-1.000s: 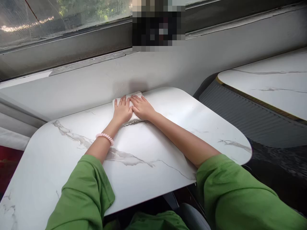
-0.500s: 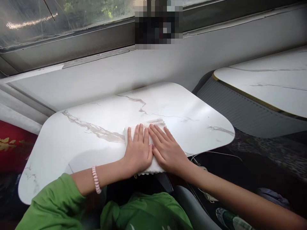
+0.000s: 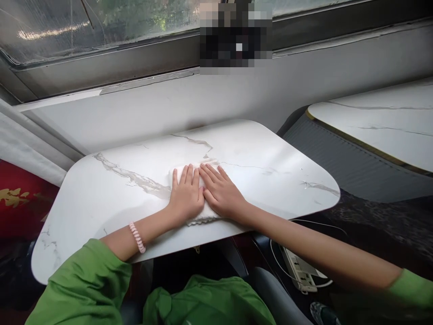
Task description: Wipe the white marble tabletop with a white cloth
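Hands, both bare and open, lie palm down side by side on a white cloth. The left hand is flat, its fingers straight and slightly parted, pointing away from the body; the right hand is just as flat, its fingers slanting toward the left one. The thumbs meet near the middle of the cloth. Neither hand grips; both rest on top, covering most of the cloth, whose scalloped edge shows below them.

The cloth lies on a white marble-patterned table, around the middle of its length and near the person's side. A pink coiled band circles the left wrist, and green sleeves cover the upper arms.

Beyond the table stand a pale wall and a window. A second marble-patterned table is at the far right. Under the right forearm, below table level, is a white power strip with a cord. At the left edge, red fabric carries gold marks; whether they are writing cannot be told.
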{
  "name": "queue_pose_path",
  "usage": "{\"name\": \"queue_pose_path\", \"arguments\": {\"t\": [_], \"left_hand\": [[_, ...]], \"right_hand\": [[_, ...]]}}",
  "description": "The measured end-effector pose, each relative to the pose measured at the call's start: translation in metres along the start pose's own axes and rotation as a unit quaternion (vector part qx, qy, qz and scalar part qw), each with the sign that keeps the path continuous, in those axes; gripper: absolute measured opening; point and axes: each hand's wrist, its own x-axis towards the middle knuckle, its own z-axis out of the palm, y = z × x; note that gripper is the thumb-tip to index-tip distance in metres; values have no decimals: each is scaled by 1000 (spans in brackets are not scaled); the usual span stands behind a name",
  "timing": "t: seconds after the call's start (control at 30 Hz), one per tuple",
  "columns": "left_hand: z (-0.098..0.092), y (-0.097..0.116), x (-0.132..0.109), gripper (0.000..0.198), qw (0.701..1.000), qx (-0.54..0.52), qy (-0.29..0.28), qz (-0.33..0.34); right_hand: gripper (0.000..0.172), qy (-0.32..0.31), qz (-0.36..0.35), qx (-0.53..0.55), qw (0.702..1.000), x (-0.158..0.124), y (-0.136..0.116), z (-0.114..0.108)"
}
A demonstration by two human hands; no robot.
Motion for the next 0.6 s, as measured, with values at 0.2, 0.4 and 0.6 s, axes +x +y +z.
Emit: {"name": "queue_pose_path", "arguments": {"t": [0.2,0.4,0.6], "left_hand": [[0,-49,43,53,998,11,34,-59],[-4,-107,93,52,997,38,29,-54],[-6,-144,129,49,997,43,45,-54]], "right_hand": [[58,-6,0,27,1000,74,2,12],[58,15,18,50,998,152,6,33],[56,34,22,62,997,200,11,43]]}}
